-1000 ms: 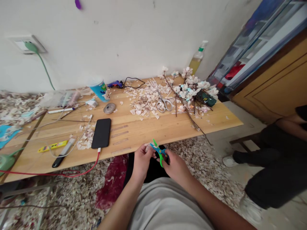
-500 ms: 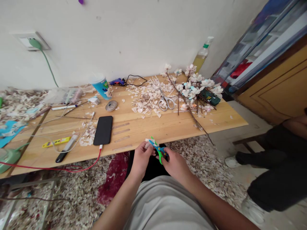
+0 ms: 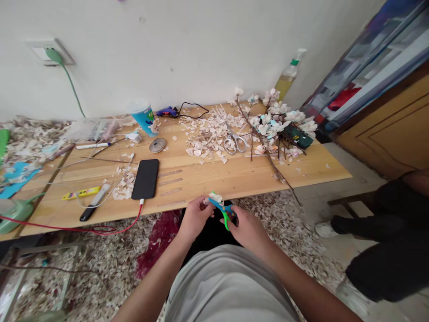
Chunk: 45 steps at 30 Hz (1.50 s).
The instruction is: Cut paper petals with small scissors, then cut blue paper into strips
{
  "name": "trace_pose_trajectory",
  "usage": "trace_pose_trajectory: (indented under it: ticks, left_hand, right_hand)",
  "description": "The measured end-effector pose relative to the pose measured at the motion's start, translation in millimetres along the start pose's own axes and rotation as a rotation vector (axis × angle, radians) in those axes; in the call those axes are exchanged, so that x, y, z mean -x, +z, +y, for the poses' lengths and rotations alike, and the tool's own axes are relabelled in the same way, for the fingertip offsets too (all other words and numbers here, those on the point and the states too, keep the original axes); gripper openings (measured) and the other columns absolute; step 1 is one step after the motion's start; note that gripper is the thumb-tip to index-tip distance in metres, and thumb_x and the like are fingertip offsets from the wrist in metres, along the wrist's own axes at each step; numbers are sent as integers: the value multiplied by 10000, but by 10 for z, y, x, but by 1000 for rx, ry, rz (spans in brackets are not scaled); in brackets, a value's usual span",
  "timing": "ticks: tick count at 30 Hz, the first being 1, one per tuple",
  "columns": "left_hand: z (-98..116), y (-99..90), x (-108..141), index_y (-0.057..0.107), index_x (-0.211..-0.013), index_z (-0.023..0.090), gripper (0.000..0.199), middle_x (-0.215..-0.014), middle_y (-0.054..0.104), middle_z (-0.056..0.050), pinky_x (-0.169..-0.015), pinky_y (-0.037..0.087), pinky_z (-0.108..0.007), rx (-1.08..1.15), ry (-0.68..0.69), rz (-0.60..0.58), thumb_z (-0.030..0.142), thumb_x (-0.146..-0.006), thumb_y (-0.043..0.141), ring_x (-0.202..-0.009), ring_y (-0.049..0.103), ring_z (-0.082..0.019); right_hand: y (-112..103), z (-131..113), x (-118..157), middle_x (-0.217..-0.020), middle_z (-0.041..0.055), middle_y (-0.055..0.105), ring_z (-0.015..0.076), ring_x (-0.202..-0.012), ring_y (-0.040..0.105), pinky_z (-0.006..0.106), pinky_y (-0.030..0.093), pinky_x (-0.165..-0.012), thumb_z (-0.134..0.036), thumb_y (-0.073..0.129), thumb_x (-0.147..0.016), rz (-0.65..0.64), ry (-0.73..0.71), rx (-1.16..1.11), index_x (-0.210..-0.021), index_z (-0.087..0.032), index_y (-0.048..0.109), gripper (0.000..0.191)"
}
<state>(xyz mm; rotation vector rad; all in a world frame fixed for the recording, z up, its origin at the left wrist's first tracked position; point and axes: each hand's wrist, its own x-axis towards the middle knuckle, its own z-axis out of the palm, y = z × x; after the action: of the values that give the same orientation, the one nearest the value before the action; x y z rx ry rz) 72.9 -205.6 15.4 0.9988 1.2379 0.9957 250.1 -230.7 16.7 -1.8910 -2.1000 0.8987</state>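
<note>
By the near edge of the counter point(image 3: 208, 179), green-and-blue scissors point(image 3: 224, 208) are gripped in the right hand point(image 3: 247, 227); a pale piece point(image 3: 217, 197), seen more fully above the blades than a second ago, is pinched in the fingers of the left hand point(image 3: 195, 218); cutting seems underway.

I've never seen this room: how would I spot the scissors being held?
Find the wooden table along the wall. Just in front of its near edge, the person's right hand grips the scissors. They are blue and bright green, unlike the grey pair lying on the table among pale scraps.
</note>
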Motion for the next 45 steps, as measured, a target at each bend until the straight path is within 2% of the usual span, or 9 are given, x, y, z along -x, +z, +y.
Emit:
trace_pose_trajectory:
  ticks: [2,6,9,13,22,30,34,41,45]
  left_hand:
    - [-9,7,12,682,-746,144,198,-635,612,1,-552,465,-219,67,-50,-2,322,-691,747,-557,542,-111]
    - [-49,85,86,684,-769,132,274,-704,640,-20,-604,497,-219,420,-193,66,354,-656,797,-614,568,-102]
    - [-91,134,135,691,-793,133,293,-714,641,-17,-633,507,-214,566,-225,109,336,-631,826,-645,577,-98]
    - [-123,118,139,688,-776,129,286,-677,618,-2,-610,495,-206,493,-192,90,338,-637,823,-605,550,-85]
    - [-56,-54,69,680,-732,141,276,-628,608,4,-572,480,-214,184,-112,-43,386,-670,791,-563,537,-98]
    - [-86,-37,137,669,-763,143,328,-688,634,-13,-646,494,-223,364,-176,17,413,-646,814,-616,579,-101]
    - [-98,-73,129,686,-770,151,345,-689,634,-13,-615,491,-237,195,-102,-13,469,-673,779,-599,565,-113]
    - [42,-172,105,698,-760,158,315,-634,623,-6,-589,474,-234,3,-52,-102,463,-704,753,-580,548,-117]
    - [40,-101,155,693,-780,148,318,-692,643,-17,-621,497,-231,202,-158,-37,424,-663,799,-609,571,-108]
  right_hand:
    - [18,8,-4,-790,31,694,195,-709,631,256,285,-565,-361,601,-860,7,1,9,-956,-220,606,170]
    - [60,13,14,-808,35,703,196,-730,641,257,289,-574,-351,589,-868,28,9,19,-969,-226,615,163]
    - [72,6,44,-782,29,698,194,-718,641,258,280,-563,-346,582,-869,7,0,19,-949,-226,610,147]
    - [67,8,65,-777,34,701,202,-733,651,260,271,-557,-363,591,-862,-9,2,32,-964,-223,613,174]
    - [11,-15,66,-770,22,707,201,-706,651,263,248,-545,-415,610,-859,-34,-8,16,-911,-239,627,184]
    - [43,-11,89,-781,21,706,191,-709,645,256,270,-558,-400,613,-859,-45,-1,3,-916,-238,630,172]
    - [28,-17,93,-778,19,702,188,-710,642,259,257,-558,-400,621,-855,-66,-9,17,-914,-236,624,174]
    - [37,-27,80,-768,18,693,190,-718,636,260,257,-551,-398,632,-842,-61,-3,20,-924,-238,624,180]
    - [64,-17,88,-763,17,691,184,-681,623,259,272,-548,-377,590,-863,-30,-6,-21,-953,-240,626,168]
